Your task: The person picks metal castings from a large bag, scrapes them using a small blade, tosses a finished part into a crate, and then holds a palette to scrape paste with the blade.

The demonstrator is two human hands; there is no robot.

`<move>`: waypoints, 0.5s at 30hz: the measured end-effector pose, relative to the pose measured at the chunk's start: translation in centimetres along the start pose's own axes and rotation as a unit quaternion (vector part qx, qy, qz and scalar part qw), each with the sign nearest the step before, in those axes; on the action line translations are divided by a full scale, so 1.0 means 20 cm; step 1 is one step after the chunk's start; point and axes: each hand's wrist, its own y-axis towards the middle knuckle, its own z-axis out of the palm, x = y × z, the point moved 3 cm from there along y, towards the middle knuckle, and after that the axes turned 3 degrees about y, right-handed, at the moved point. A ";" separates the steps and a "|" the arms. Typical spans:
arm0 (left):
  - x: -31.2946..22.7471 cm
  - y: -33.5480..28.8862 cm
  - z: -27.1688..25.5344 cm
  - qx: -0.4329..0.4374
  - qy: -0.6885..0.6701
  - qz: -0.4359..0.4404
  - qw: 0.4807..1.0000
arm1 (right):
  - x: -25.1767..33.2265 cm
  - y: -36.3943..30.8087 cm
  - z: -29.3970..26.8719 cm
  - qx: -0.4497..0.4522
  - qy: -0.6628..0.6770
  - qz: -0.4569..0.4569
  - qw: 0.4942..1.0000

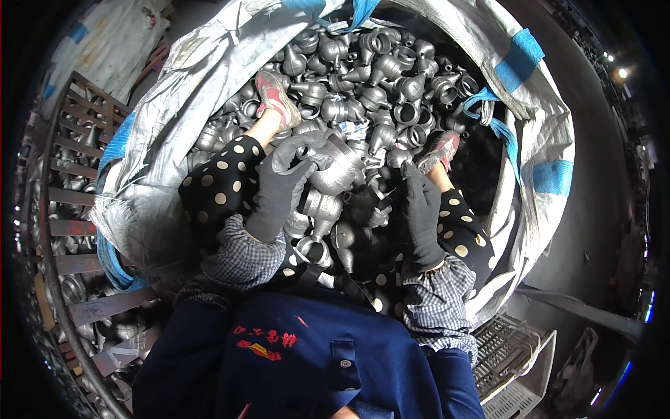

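Note:
My left hand (276,195), in a dark grey glove, grips a rounded grey metal casting (338,166) by its narrow neck. Its wide round body points right, above the heap. My right hand (422,220), gloved the same way, is closed to the right of the casting, apart from it. Its fingertips are pressed together near a dark spot, and I cannot make out what they hold. Below and around both hands lie many similar castings (386,66), bulb-shaped with open round collars, piled loosely inside a large white woven bag (188,84).
My shoes, such as the left one (276,100), rest on the castings. Blue straps (520,59) hang on the bag's rim. A rusty metal rack (73,202) with more castings stands left. At lower right sits a pale plastic crate (520,377).

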 end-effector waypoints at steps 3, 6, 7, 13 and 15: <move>-0.01 -0.01 0.05 0.019 0.033 -0.004 0.999 | 0.14 -0.05 0.07 0.019 0.140 0.097 0.985; 0.02 -0.03 0.07 0.032 0.060 0.014 0.998 | 0.27 -0.08 0.13 -0.008 0.151 0.079 0.985; 0.02 -0.03 0.08 0.034 0.091 0.003 0.995 | 0.25 -0.06 0.14 0.020 0.188 0.057 0.980; 0.05 -0.03 0.08 0.039 0.032 -0.031 0.998 | 0.19 -0.09 0.24 0.083 0.032 -0.033 0.995; 0.04 -0.03 0.06 0.036 0.037 -0.015 0.999 | 0.19 -0.11 0.23 0.096 0.024 -0.046 0.994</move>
